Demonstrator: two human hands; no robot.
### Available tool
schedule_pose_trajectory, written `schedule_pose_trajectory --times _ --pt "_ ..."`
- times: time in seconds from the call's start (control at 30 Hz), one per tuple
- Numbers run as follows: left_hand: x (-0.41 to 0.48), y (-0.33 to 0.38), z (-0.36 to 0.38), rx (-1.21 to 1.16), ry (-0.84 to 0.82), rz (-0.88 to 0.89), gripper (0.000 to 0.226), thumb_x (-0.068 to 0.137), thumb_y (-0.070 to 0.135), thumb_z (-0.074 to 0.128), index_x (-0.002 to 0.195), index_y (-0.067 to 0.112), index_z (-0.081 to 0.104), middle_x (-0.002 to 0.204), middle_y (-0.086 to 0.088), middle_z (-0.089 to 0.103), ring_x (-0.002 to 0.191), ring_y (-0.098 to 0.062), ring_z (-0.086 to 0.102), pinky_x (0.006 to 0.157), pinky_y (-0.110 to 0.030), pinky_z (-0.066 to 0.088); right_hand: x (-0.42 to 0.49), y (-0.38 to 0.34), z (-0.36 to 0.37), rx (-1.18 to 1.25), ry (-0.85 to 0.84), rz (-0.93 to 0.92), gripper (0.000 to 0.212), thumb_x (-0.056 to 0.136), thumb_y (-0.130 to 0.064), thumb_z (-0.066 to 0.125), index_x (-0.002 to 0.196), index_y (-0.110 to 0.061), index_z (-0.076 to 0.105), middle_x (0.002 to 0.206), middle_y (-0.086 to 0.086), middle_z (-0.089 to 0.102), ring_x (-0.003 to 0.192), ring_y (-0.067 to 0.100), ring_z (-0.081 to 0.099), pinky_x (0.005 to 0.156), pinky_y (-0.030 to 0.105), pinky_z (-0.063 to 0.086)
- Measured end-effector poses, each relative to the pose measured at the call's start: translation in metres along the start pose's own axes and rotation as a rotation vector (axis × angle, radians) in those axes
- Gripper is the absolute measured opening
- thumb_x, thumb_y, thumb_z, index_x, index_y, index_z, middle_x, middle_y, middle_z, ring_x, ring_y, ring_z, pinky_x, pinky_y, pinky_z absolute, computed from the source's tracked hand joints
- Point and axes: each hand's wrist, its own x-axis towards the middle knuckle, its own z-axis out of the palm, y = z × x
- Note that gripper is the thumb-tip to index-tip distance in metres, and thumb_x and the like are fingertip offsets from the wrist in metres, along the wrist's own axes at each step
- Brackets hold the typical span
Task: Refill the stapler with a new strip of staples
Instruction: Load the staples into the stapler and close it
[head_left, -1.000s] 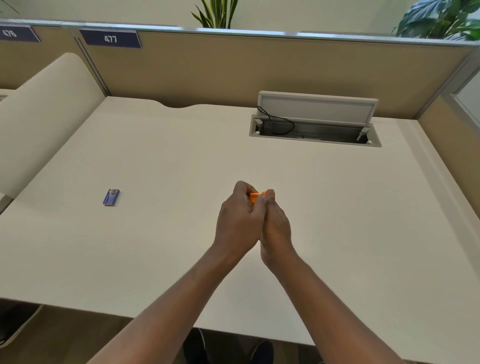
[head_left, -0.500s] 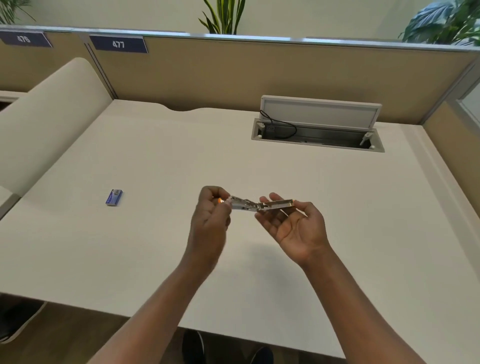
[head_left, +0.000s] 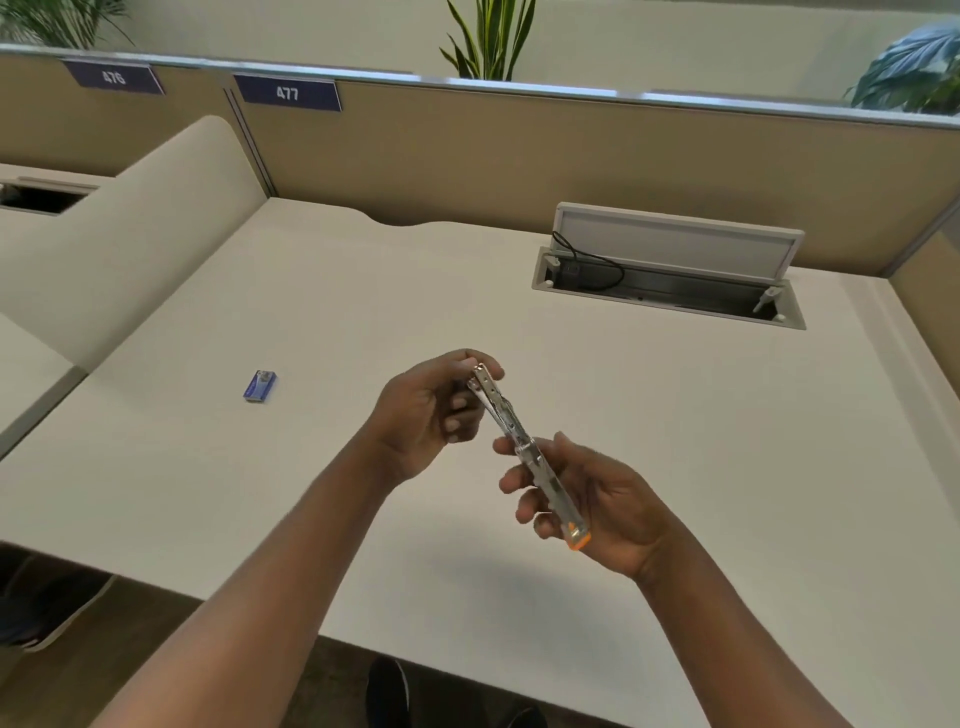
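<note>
The room is an open office. A tan fabric cubicle partition (head_left: 519, 156) with a metal top rail runs across the back, carrying navy number plates (head_left: 287, 93) marked 476 and 477, with green leafy plants (head_left: 488, 41) behind it. Below it is the broad, matte white desk (head_left: 727, 441). Its grey hinged cable hatch (head_left: 670, 260) stands open at the far right, with a black cord inside.

Both hands are held above the middle of the desk, close together but not touching, joined only by what they hold. The left hand (head_left: 426, 415) pinches the far tip, and the right hand (head_left: 597, 499) cradles the near half with its fingers curled round it.

Between them is the slim silver metal stapler with the orange plastic end (head_left: 519, 447), swung open into one long strip. Its long axis runs from far-left to near-right, with the orange end nearest the person.

The small blue cardboard staple box (head_left: 259, 385) lies flat on the desk, well apart to the left of both hands, its long side pointing roughly away from the person. The left hand is clearly nearer, so it is probably the one to let go and reach sideways for a strip while the right steadies the stapler. Whether the box is open is too small to tell.
</note>
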Motion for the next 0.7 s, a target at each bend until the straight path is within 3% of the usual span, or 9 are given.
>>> schedule_pose_trajectory --times 0.1,0.23,0.3,0.37,0.47,0.57,0.7 --pt "0.005 -0.003 0.009 0.176 0.043 -0.032 0.031 0.1 0.025 0.046 0.101 0.011 0.074 0.064 0.003 0.029 0.051 -0.012 0.028 0.049 -0.023 0.024 0.005 0.002 0.011 -0.044 0.073 -0.042 0.046 0.102 -0.035 0.049 0.136 -0.008 0.062 0.092 0.003 0.067 0.069 0.014 0.063 0.06 0.024 0.05" --pt "0.01 -0.009 0.025 0.222 0.328 -0.011 0.026 0.102 0.03 0.051 0.1 0.012 0.07 0.058 0.006 0.033 0.049 -0.011 0.027 0.044 -0.021 0.024 0.009 0.006 0.024 0.048 0.157 -0.093 0.041 0.102 -0.029 0.049 0.131 -0.007 0.066 0.087 0.005 0.064 0.066 0.015 0.06 0.058 0.025 0.049" --pt "0.008 -0.013 0.031 0.345 0.518 0.105 0.017 0.1 0.03 0.057 0.092 0.017 0.065 0.057 0.008 0.04 0.048 -0.01 0.032 0.045 -0.022 0.03 0.009 0.007 0.027 0.08 0.185 -0.113 0.038 0.102 -0.028 0.049 0.128 -0.007 0.067 0.088 0.007 0.065 0.067 0.017 0.061 0.059 0.027 0.05" --pt "0.0 -0.019 0.032 0.653 0.624 0.367 0.007 0.098 0.026 0.061 0.095 0.02 0.063 0.053 0.011 0.039 0.047 -0.007 0.035 0.05 -0.02 0.033 0.008 0.008 0.029 0.073 0.206 -0.133 0.036 0.102 -0.028 0.05 0.125 -0.009 0.069 0.089 0.007 0.066 0.069 0.019 0.063 0.061 0.027 0.052" --pt "-0.015 -0.023 0.037 1.053 0.552 0.629 0.013 0.095 0.021 0.066 0.108 0.022 0.069 0.054 0.013 0.037 0.05 -0.006 0.041 0.054 -0.019 0.035 0.007 0.01 0.03 0.068 0.229 -0.161 0.035 0.099 -0.029 0.054 0.124 -0.009 0.068 0.091 0.008 0.068 0.072 0.021 0.065 0.062 0.029 0.053" --pt "-0.02 -0.027 0.04 1.22 0.512 0.656 0.025 0.094 0.023 0.069 0.119 0.025 0.071 0.07 0.018 0.05 0.058 -0.002 0.045 0.057 -0.021 0.039 0.006 0.011 0.03 0.058 0.252 -0.174 0.037 0.096 -0.03 0.057 0.125 -0.008 0.065 0.093 0.01 0.071 0.073 0.022 0.067 0.059 0.029 0.054" --pt "-0.021 -0.026 0.042 1.386 0.494 0.675 0.03 0.093 0.023 0.069 0.123 0.027 0.071 0.073 0.006 0.054 0.056 -0.012 0.042 0.048 -0.025 0.041 0.008 0.011 0.031 0.046 0.306 -0.175 0.036 0.096 -0.036 0.056 0.118 -0.01 0.07 0.092 0.01 0.07 0.067 0.021 0.064 0.053 0.028 0.05"
